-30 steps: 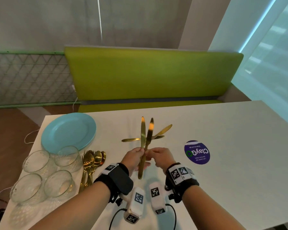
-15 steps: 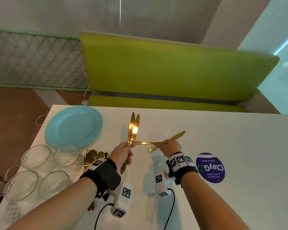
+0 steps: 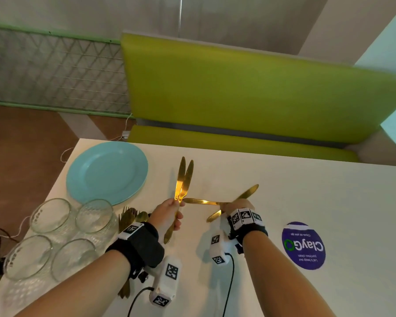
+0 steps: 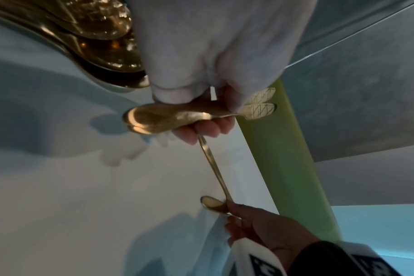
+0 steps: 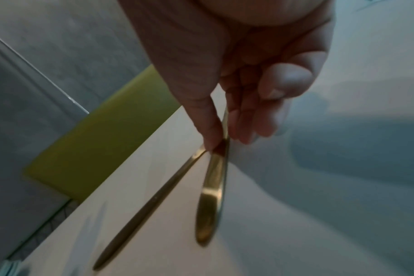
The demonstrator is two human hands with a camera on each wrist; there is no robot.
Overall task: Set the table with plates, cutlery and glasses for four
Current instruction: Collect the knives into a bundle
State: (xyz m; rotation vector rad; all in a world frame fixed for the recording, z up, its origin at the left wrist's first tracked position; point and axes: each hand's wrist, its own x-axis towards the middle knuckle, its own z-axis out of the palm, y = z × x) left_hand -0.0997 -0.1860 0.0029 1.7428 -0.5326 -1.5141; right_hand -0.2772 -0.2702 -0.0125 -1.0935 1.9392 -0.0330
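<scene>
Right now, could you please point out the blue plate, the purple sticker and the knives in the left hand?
blue plate (image 3: 105,172), head view, bare centre of the plate.
purple sticker (image 3: 303,245), head view, middle of the round label.
knives in the left hand (image 3: 183,179), head view, on the upright blades above the fist.

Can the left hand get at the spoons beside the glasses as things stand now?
Probably not yet. The left hand already grips two knives, so no finger is free. The spoons lie close, just left of its wrist, beside the glasses, with nothing on top; only the full grip hinders.
</scene>
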